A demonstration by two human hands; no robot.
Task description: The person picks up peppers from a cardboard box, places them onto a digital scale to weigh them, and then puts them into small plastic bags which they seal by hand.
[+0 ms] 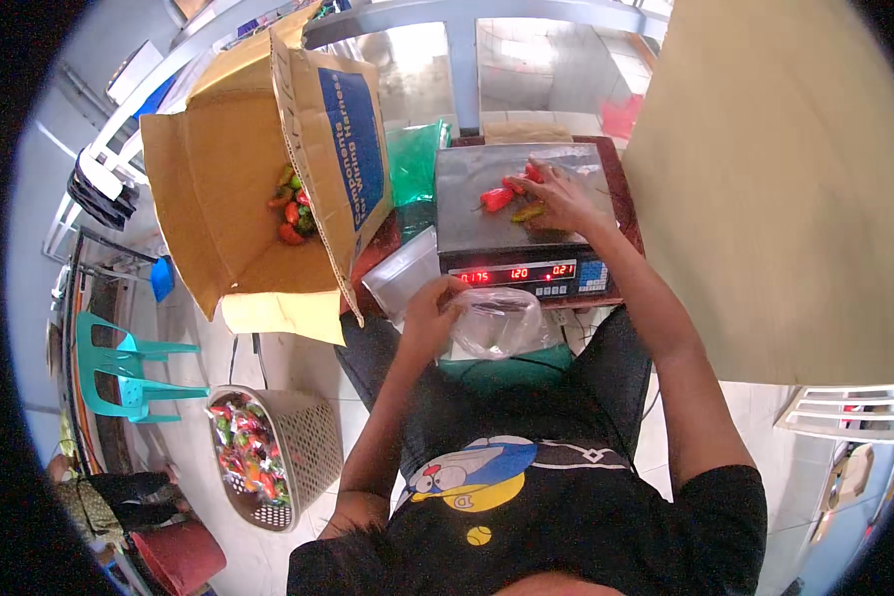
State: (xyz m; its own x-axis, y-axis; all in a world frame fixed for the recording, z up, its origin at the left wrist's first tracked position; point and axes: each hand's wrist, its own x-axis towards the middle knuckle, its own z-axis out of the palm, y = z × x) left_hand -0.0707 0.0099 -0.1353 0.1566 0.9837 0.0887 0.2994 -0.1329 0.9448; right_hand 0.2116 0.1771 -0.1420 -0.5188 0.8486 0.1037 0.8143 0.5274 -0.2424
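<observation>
A clear plastic bag (498,322) hangs with its mouth spread, its upper left edge pinched in the fingers of my left hand (432,309). Before me stands a digital weighing scale (469,235) with a flat metal platform and a lit red display. Several peppers lie on the platform, among them a red pepper (497,199) and a yellow-green pepper (527,213). My right hand (566,200) reaches over this group from the right, fingertips at the red ones. Whether it grips any is hidden. Flat clear plastic bags (402,272) lie left of the scale.
A tilted cardboard box (216,194) with more peppers (292,212) stands left of the scale. Bagged peppers (249,447) fill a plastic basket (309,439) on the floor. Farther left is a teal plastic chair (130,369). A large tan panel (782,201) borders the right side.
</observation>
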